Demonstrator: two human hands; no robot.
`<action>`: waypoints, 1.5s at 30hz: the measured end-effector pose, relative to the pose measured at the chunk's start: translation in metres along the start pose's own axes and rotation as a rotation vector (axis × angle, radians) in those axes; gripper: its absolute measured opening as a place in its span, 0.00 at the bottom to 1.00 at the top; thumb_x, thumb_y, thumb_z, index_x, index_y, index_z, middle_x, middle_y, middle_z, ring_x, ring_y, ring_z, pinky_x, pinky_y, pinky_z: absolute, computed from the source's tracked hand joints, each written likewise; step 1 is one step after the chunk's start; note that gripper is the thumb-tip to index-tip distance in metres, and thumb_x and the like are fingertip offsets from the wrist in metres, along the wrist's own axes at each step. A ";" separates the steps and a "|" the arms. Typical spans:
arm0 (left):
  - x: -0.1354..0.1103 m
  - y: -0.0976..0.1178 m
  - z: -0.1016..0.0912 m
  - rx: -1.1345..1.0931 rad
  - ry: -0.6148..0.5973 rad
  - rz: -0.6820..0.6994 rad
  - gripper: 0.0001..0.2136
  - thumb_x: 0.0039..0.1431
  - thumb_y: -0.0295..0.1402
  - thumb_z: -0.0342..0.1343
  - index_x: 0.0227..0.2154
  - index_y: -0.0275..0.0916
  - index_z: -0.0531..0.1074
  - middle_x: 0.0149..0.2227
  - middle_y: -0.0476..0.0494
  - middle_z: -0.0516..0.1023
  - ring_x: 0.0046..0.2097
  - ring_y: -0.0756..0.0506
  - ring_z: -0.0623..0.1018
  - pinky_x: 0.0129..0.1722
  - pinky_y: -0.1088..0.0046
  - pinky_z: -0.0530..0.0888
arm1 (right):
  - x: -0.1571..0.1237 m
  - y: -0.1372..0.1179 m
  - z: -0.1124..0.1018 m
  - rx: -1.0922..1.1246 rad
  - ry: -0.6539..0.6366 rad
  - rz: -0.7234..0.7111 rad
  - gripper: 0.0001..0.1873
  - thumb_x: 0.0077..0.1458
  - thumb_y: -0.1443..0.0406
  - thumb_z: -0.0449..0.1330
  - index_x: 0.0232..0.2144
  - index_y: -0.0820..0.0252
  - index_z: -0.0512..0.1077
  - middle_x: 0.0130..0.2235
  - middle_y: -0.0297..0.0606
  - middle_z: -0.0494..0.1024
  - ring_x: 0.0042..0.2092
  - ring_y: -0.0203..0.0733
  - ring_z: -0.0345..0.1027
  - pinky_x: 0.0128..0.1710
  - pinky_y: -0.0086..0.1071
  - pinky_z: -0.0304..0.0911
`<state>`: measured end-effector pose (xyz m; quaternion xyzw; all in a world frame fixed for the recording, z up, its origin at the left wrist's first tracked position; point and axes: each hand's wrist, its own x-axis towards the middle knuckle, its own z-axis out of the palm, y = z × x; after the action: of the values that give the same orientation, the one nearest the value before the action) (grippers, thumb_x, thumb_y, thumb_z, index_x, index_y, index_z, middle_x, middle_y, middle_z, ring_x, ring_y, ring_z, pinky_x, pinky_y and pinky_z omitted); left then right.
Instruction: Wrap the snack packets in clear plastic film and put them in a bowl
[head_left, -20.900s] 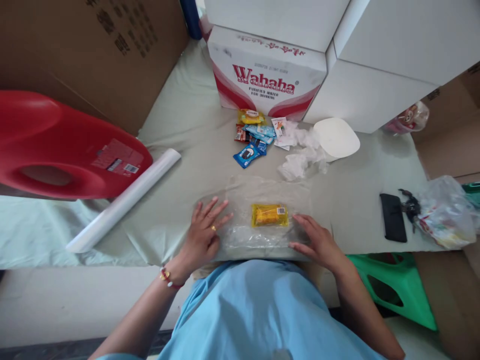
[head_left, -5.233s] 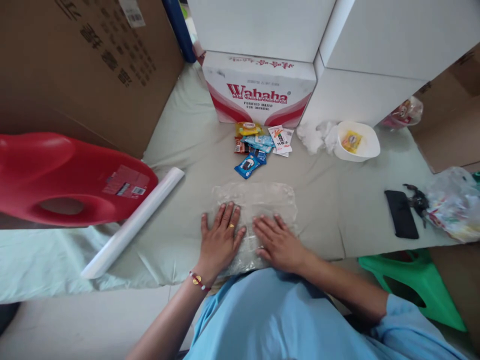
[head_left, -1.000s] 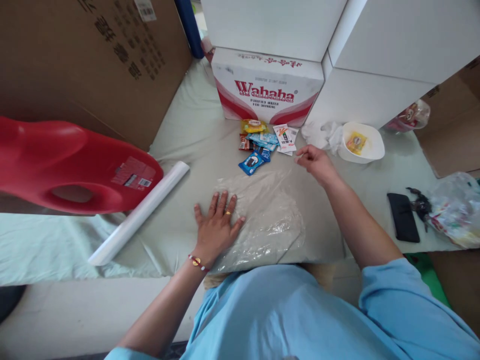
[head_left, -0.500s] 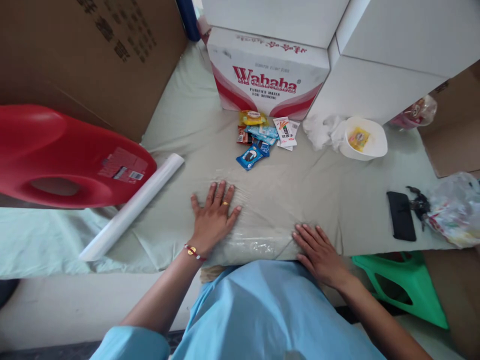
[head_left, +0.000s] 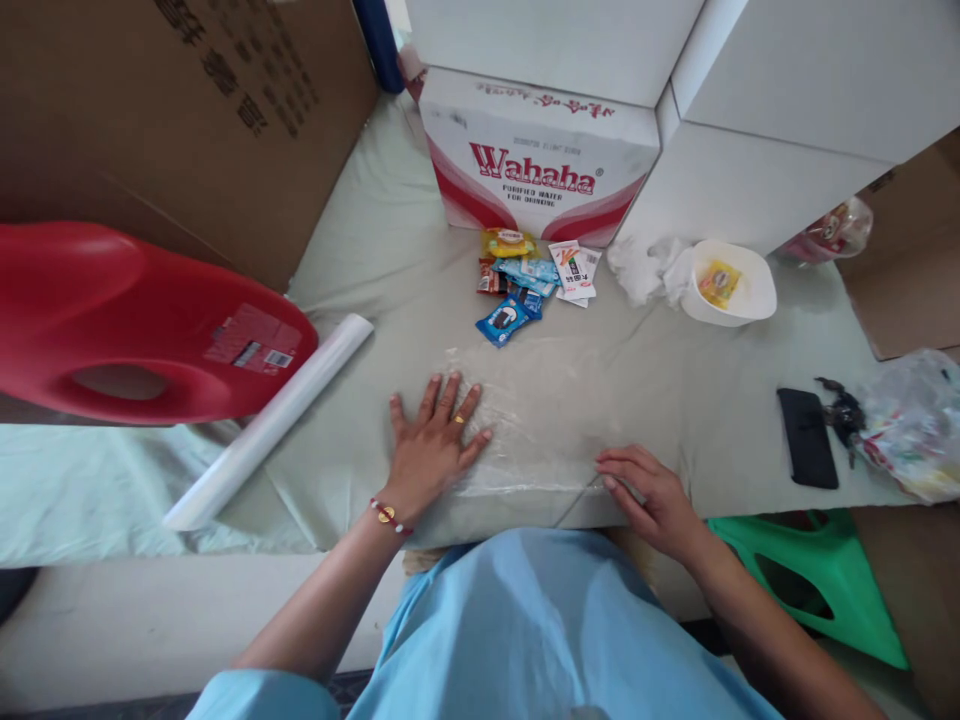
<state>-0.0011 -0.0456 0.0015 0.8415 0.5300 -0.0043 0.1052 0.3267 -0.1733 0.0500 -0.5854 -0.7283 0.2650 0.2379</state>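
A thin sheet of clear plastic film (head_left: 532,425) lies on the pale green cloth in front of me. My left hand (head_left: 433,440) rests flat on the film's left side, fingers spread. At its near right corner, my right hand (head_left: 649,495) has thumb and fingers pinched together on the film's edge, and a crease runs from there toward me. Beyond the film lies a small pile of wrapped snacks (head_left: 504,318) in blue, yellow, brown and white packets. To the left, a white roll of film (head_left: 270,425) lies at a slant.
A red jug (head_left: 142,290) lies at left before a large cardboard box (head_left: 187,130). A Wahaba water carton (head_left: 536,165) stands behind the snacks. At right are a white bowl (head_left: 754,300) with a yellow packet, a phone (head_left: 806,435), keys and a plastic bag (head_left: 915,425). A green stool (head_left: 817,580) stands below.
My right hand has gone from lying flat to pinching the film's near right edge. The film's near edge has shifted away from me. My left hand stays flat.
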 end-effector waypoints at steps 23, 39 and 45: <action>0.000 -0.002 0.001 0.000 0.025 0.021 0.31 0.74 0.53 0.45 0.75 0.51 0.54 0.79 0.43 0.45 0.79 0.33 0.48 0.73 0.33 0.34 | 0.399 0.008 0.012 -0.523 0.059 0.137 0.18 0.69 0.73 0.48 0.54 0.69 0.73 0.57 0.62 0.74 0.59 0.63 0.67 0.56 0.50 0.65; 0.000 -0.002 0.004 -0.002 0.047 0.039 0.33 0.73 0.55 0.46 0.76 0.49 0.54 0.79 0.39 0.46 0.79 0.31 0.48 0.72 0.30 0.34 | 0.126 -0.046 0.015 -0.425 -0.367 -0.019 0.18 0.68 0.61 0.60 0.58 0.57 0.73 0.58 0.47 0.75 0.48 0.48 0.76 0.44 0.36 0.69; 0.001 0.000 0.004 0.032 0.038 0.044 0.33 0.73 0.53 0.45 0.76 0.49 0.52 0.79 0.39 0.45 0.79 0.31 0.48 0.72 0.28 0.36 | 0.115 -0.024 0.029 -0.370 -0.387 -0.029 0.32 0.66 0.59 0.65 0.69 0.50 0.65 0.69 0.47 0.67 0.60 0.51 0.73 0.53 0.39 0.71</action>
<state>-0.0004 -0.0449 -0.0024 0.8544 0.5131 0.0058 0.0817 0.2672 -0.0679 0.0489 -0.5471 -0.8045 0.2309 -0.0131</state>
